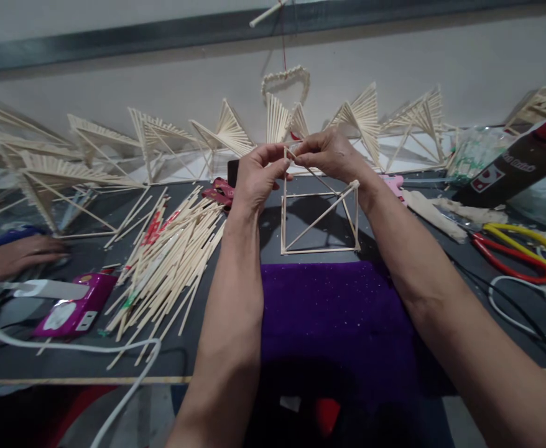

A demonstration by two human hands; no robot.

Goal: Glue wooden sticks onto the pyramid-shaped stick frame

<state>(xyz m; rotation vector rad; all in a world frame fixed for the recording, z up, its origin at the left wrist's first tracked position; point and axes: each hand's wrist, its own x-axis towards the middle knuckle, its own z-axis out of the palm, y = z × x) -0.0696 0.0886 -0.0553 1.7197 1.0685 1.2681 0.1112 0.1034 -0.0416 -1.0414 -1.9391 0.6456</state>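
A frame of thin wooden sticks [319, 251] stands on the dark table in front of me, with diagonal sticks crossing its sides. My left hand [257, 177] pinches the top of its upright at the left corner. At the same corner, the fingertips of my right hand [331, 152] are closed on the end of a wooden stick [311, 171] that slopes down to the right. The fingers partly hide the joint between them. Below the frame lies a purple cloth [319, 298] with pale specks on it.
A pile of loose wooden sticks [175, 261] lies to my left, near a magenta box [77, 305] and another person's hand [25, 256]. Finished stick structures [229, 130] line the wall. Scissors [510, 261], a pink glue gun [393, 183] and a dark bottle [506, 165] are at right.
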